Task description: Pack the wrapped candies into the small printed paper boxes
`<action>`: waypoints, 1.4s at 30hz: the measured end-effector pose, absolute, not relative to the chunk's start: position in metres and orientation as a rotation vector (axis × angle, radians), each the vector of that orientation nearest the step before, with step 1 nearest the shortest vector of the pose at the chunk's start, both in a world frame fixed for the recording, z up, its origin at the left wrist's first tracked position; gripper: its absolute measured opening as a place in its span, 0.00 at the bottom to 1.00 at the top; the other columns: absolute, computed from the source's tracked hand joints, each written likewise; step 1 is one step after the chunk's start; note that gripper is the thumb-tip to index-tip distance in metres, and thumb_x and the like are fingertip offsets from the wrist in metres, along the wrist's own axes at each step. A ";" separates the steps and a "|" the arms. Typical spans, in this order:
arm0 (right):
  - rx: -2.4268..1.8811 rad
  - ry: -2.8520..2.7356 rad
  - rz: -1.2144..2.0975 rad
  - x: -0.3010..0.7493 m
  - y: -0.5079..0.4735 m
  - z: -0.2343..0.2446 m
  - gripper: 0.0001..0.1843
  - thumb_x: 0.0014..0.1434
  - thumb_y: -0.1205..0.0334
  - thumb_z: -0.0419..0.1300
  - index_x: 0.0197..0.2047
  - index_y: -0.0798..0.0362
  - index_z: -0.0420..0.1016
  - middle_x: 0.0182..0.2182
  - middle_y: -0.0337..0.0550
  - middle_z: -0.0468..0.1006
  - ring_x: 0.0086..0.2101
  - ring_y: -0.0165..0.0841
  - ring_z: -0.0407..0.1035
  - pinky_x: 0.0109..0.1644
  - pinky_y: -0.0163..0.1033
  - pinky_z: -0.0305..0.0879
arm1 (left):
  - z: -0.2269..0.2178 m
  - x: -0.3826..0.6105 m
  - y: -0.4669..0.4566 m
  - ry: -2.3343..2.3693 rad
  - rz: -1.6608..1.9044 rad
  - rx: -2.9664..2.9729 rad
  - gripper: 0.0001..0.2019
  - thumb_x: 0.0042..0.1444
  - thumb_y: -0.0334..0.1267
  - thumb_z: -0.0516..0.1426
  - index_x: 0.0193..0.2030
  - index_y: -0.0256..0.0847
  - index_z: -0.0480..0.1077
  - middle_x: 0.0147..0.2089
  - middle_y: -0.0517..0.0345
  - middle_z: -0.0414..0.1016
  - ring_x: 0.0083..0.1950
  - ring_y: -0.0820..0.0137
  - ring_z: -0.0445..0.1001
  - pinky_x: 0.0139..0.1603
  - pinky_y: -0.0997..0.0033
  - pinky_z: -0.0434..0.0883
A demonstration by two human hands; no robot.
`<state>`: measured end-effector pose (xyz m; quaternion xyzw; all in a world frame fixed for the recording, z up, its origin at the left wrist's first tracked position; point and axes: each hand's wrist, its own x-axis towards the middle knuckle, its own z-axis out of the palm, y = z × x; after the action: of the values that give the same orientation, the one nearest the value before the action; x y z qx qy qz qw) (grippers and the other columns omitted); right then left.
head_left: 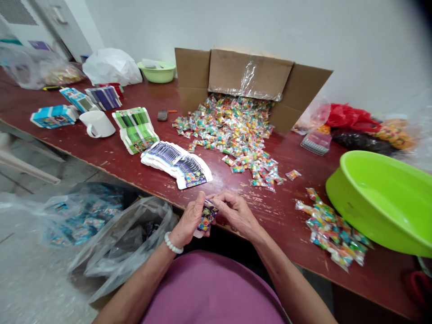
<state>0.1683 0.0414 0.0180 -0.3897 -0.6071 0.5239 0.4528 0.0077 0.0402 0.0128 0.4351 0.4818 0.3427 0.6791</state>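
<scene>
My left hand (191, 221), with a pale bead bracelet at the wrist, is closed around a small dark purple printed box (207, 216). My right hand (236, 213) pinches the top of that box at its right side; its fingertips are partly hidden. Just beyond my hands, a fanned row of flat purple-and-white cartons (177, 162) lies on the table. Behind it are flat green cartons (136, 128). A large heap of small wrapped candies (232, 128) spills from a cardboard box (249, 74) lying on its side.
A green basin (351, 198) stands at the right beside a smaller candy pile (332, 229). A white mug (97, 124) and blue cartons (54, 117) are at the left. Below the table edge, an open plastic-lined bag (124, 247) stands near a bag of blue packets (84, 218).
</scene>
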 end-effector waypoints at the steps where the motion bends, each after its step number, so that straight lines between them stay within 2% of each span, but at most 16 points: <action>1: -0.951 -1.515 1.249 0.166 0.039 0.016 0.09 0.64 0.55 0.61 0.36 0.51 0.78 0.45 0.46 0.80 0.41 0.36 0.75 0.42 0.40 0.73 | 0.011 0.008 0.041 1.084 0.778 0.969 0.39 0.57 0.70 0.46 0.53 0.34 0.73 0.23 0.54 0.74 0.15 0.71 0.69 0.14 0.75 0.65; 3: -0.943 -1.558 1.088 0.160 0.036 0.011 0.04 0.62 0.60 0.62 0.38 0.50 0.77 0.45 0.46 0.80 0.45 0.37 0.75 0.47 0.41 0.72 | 0.007 0.010 0.042 1.088 0.801 0.970 0.39 0.57 0.69 0.46 0.49 0.32 0.75 0.21 0.55 0.72 0.15 0.70 0.69 0.14 0.75 0.65; 5: -0.961 -1.600 0.917 0.154 0.035 0.008 0.04 0.61 0.64 0.62 0.40 0.49 0.77 0.45 0.45 0.79 0.47 0.36 0.73 0.50 0.41 0.70 | 0.003 0.012 0.044 1.086 0.832 0.959 0.38 0.58 0.68 0.47 0.48 0.32 0.75 0.19 0.57 0.70 0.15 0.70 0.69 0.14 0.75 0.64; 8: -1.025 -1.675 0.857 0.161 0.044 0.004 0.06 0.64 0.63 0.58 0.42 0.49 0.77 0.43 0.44 0.79 0.44 0.34 0.74 0.49 0.40 0.69 | 0.000 0.016 0.046 1.002 0.865 0.870 0.33 0.59 0.65 0.50 0.56 0.38 0.70 0.25 0.58 0.74 0.17 0.71 0.71 0.17 0.75 0.66; 10: -1.147 -1.747 0.796 0.183 0.057 0.001 0.10 0.67 0.61 0.54 0.45 0.49 0.77 0.43 0.45 0.79 0.43 0.35 0.73 0.50 0.41 0.69 | 0.003 0.015 0.048 0.923 0.856 0.769 0.27 0.59 0.58 0.57 0.58 0.44 0.66 0.31 0.58 0.77 0.22 0.70 0.75 0.22 0.73 0.70; 13: -1.567 -1.814 0.338 0.231 0.079 -0.004 0.15 0.67 0.64 0.53 0.54 0.53 0.74 0.50 0.51 0.77 0.51 0.42 0.68 0.57 0.47 0.63 | 0.010 0.009 0.053 0.873 0.879 0.647 0.20 0.54 0.44 0.65 0.51 0.42 0.68 0.39 0.55 0.78 0.32 0.68 0.78 0.32 0.70 0.74; 16: -2.074 -1.906 0.031 0.268 0.090 -0.009 0.16 0.65 0.64 0.54 0.53 0.51 0.75 0.55 0.53 0.74 0.53 0.49 0.64 0.53 0.52 0.64 | 0.014 0.000 0.057 0.889 0.917 0.651 0.20 0.51 0.40 0.67 0.48 0.38 0.70 0.48 0.49 0.78 0.36 0.70 0.76 0.36 0.71 0.75; 18: -2.202 -2.032 -0.025 0.274 0.092 -0.012 0.16 0.65 0.62 0.55 0.54 0.49 0.75 0.55 0.52 0.73 0.53 0.50 0.63 0.51 0.51 0.65 | 0.012 -0.005 0.060 0.926 0.923 0.680 0.23 0.47 0.37 0.70 0.49 0.37 0.70 0.48 0.49 0.78 0.37 0.71 0.75 0.36 0.71 0.75; 20: -2.197 -2.145 -0.023 0.268 0.092 -0.013 0.16 0.66 0.63 0.54 0.55 0.51 0.74 0.54 0.54 0.72 0.52 0.48 0.64 0.51 0.49 0.64 | 0.010 -0.010 0.062 0.979 0.966 0.706 0.27 0.41 0.34 0.72 0.48 0.38 0.69 0.43 0.54 0.77 0.36 0.71 0.75 0.36 0.70 0.75; 23: -2.159 -2.197 0.029 0.252 0.094 -0.014 0.18 0.65 0.70 0.50 0.56 0.56 0.71 0.51 0.59 0.72 0.49 0.45 0.67 0.49 0.45 0.65 | 0.008 -0.016 0.065 1.036 1.006 0.733 0.32 0.35 0.32 0.74 0.50 0.42 0.68 0.37 0.62 0.75 0.33 0.71 0.74 0.33 0.70 0.75; 27: -2.125 -2.143 0.086 0.243 0.099 -0.013 0.21 0.62 0.75 0.49 0.56 0.58 0.71 0.48 0.60 0.74 0.45 0.45 0.69 0.43 0.43 0.67 | 0.014 -0.024 0.067 1.042 0.936 0.731 0.27 0.39 0.36 0.73 0.47 0.37 0.72 0.33 0.61 0.74 0.30 0.73 0.74 0.32 0.72 0.76; 30: -1.947 -1.925 0.248 0.241 0.092 -0.007 0.23 0.63 0.70 0.52 0.60 0.58 0.67 0.45 0.54 0.76 0.39 0.40 0.71 0.40 0.40 0.67 | 0.017 -0.026 0.066 1.090 0.976 0.739 0.22 0.40 0.39 0.72 0.40 0.37 0.70 0.31 0.60 0.74 0.30 0.71 0.75 0.27 0.72 0.76; 33: -1.476 -1.412 0.708 0.224 0.072 0.003 0.19 0.63 0.58 0.57 0.56 0.54 0.70 0.34 0.42 0.77 0.31 0.34 0.69 0.35 0.37 0.67 | 0.016 -0.027 0.064 1.108 0.997 0.718 0.23 0.40 0.38 0.72 0.39 0.39 0.66 0.31 0.60 0.75 0.28 0.69 0.76 0.22 0.72 0.76; 36: -1.237 -1.154 0.948 0.195 0.048 0.011 0.19 0.58 0.53 0.64 0.51 0.52 0.72 0.33 0.39 0.76 0.30 0.31 0.68 0.35 0.36 0.67 | 0.014 -0.025 0.059 1.041 0.970 0.622 0.25 0.41 0.35 0.72 0.44 0.40 0.66 0.36 0.58 0.78 0.31 0.68 0.78 0.27 0.68 0.78; 40: -1.318 -1.192 0.841 0.172 0.034 0.009 0.16 0.57 0.55 0.64 0.48 0.52 0.75 0.32 0.40 0.76 0.29 0.31 0.67 0.35 0.37 0.66 | 0.012 -0.022 0.047 0.883 0.848 0.552 0.29 0.43 0.31 0.71 0.52 0.39 0.68 0.46 0.50 0.78 0.38 0.64 0.80 0.37 0.62 0.79; 42: -1.342 -1.230 0.802 0.171 0.034 0.007 0.15 0.58 0.55 0.64 0.46 0.52 0.76 0.31 0.40 0.76 0.30 0.31 0.68 0.35 0.37 0.67 | 0.012 -0.019 0.040 0.774 0.755 0.591 0.28 0.44 0.31 0.70 0.53 0.38 0.69 0.47 0.48 0.78 0.38 0.64 0.80 0.39 0.62 0.78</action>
<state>0.1712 0.0339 0.0073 -0.5657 -0.5186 0.3382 0.5447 -0.0188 0.0396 0.0121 0.2770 0.3629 0.3539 0.8163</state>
